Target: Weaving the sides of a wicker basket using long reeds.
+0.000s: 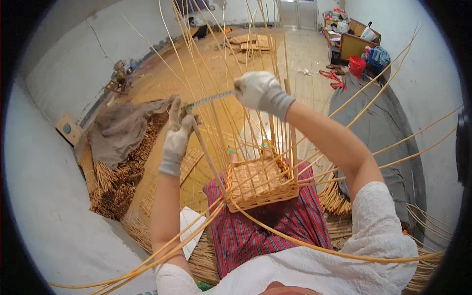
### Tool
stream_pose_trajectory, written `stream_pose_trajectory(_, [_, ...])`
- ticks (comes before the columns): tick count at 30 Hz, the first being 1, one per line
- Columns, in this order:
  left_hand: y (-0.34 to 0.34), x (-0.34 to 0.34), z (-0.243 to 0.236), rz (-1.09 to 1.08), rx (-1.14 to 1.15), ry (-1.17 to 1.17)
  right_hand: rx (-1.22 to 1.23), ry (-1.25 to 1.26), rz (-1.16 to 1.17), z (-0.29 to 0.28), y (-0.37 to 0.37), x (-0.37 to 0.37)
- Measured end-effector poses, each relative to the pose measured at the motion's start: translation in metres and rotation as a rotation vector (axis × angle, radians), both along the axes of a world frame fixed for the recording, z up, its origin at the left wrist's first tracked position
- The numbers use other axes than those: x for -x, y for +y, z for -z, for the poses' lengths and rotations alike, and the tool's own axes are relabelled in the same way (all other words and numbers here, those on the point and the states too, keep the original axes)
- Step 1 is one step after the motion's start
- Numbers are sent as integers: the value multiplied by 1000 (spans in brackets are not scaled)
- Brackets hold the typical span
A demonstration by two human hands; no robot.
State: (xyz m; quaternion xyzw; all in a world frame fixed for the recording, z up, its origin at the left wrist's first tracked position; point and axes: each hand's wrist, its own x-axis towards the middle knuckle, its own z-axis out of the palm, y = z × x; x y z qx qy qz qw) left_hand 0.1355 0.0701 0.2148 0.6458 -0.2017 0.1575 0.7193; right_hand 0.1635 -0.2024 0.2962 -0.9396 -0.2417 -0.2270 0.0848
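Observation:
A half-woven wicker basket [260,182] rests on the red striped cloth over my lap, its long thin stakes fanning up and outward. Above it, a pale measuring tape [212,99] is stretched between my two hands. My left hand [178,133], in a white-grey work glove, is closed around the tape's left end at the top of a thick wooden corner post [206,156]. My right hand [259,91], gloved too, grips the tape's other end, higher up and near the top of another corner post [289,128]. The right fingertips are partly hidden.
Bundles of cut rods [115,182] lie at the left under a grey cloth [125,130]. Long loose stakes sweep out to both sides. A dark grey sheet [371,132] covers something at the right, near a red bucket [356,67]. Woven panels [253,43] lie farther off.

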Motion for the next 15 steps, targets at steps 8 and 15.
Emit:
stream_pose_trajectory(8, [2, -16, -10, 35, 97, 95, -248, -28, -17, -5, -112, -11])
stream_pose_trajectory(15, [5, -18, -3, -35, 70, 117, -262, 31, 121, 5, -134, 9])
